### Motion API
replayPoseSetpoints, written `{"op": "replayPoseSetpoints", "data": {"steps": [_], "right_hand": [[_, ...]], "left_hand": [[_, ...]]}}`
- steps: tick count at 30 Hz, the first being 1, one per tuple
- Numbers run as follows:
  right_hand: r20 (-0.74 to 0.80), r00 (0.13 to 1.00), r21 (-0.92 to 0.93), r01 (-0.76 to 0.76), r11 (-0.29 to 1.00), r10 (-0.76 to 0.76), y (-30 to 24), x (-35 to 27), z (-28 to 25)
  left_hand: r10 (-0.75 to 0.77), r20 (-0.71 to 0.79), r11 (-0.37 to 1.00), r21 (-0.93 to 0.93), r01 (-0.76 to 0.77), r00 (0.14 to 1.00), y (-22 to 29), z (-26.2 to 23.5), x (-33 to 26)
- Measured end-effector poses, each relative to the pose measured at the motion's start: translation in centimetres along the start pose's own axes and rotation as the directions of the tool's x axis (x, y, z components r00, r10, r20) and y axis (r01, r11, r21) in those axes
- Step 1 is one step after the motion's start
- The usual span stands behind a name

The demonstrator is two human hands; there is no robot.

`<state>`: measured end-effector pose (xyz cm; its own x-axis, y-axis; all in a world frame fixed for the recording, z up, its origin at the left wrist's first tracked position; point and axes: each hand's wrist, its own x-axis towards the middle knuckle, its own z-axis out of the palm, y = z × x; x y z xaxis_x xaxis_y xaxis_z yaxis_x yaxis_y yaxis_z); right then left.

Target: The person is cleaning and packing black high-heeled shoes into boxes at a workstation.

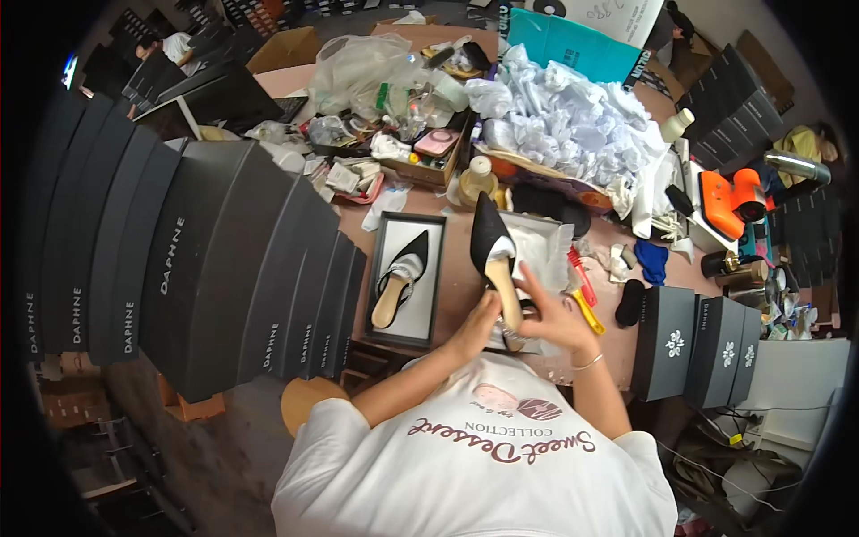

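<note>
Between my hands, a black pointed slip-on shoe (489, 234) with a beige insole is held toe up, its toe pointing away from me. My left hand (476, 329) grips it at the left of the heel end. From the right, my right hand (557, 319) grips the same end, with fingers around the back of the shoe. A matching shoe (412, 258) lies in an open dark shoebox (379, 273) just left of my hands, white paper stuffed in its front. Behind the held shoe, partly hidden, sits a tray lined with white paper (534, 244).
Stacked dark shoeboxes (215, 268) rise at the left, and more shoeboxes (667, 345) stand at the right. A heap of crumpled white paper (573, 121) fills the back. A yellow-handled brush (586, 311), a blue cloth (651, 261) and an orange device (729, 204) lie to the right.
</note>
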<state>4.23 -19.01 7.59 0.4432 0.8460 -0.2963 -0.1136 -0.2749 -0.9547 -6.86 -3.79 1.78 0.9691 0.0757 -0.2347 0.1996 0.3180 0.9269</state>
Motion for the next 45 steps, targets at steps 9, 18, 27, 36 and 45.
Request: {"op": "replayPoseSetpoints", "data": {"steps": [9, 18, 27, 36, 45], "right_hand": [[-0.276, 0.950, -0.401, -0.251, 0.881, 0.145, 4.0, 2.7, 1.1], [-0.386, 0.916, -0.543, -0.322, 0.775, 0.110, 0.5, -1.4, -2.2], [-0.646, 0.718, -0.583, -0.683, 0.440, 0.258, 7.5, -9.3, -8.7], [-0.490, 0.871, -0.124, -0.025, 0.992, -0.040, -0.9, -5.3, -0.7], [-0.545, 0.832, 0.120, -0.040, 0.992, 0.100, 13.4, 1.6, -2.8]], "left_hand": [[0.035, 0.070, 0.909, 0.413, -0.061, 0.997, 2.0, -3.2, -0.3], [0.261, -0.315, 0.257, 0.934, 0.249, 0.913, -0.7, -16.3, -1.7], [-0.006, 0.328, 0.541, 0.796, -0.273, 0.945, -0.5, -2.0, 4.9], [-0.434, 0.320, 0.055, 0.942, -0.330, 0.842, -10.1, 0.3, 7.2], [0.043, 0.300, 0.282, 0.911, -0.299, 0.953, -8.3, 0.6, 8.7]]}}
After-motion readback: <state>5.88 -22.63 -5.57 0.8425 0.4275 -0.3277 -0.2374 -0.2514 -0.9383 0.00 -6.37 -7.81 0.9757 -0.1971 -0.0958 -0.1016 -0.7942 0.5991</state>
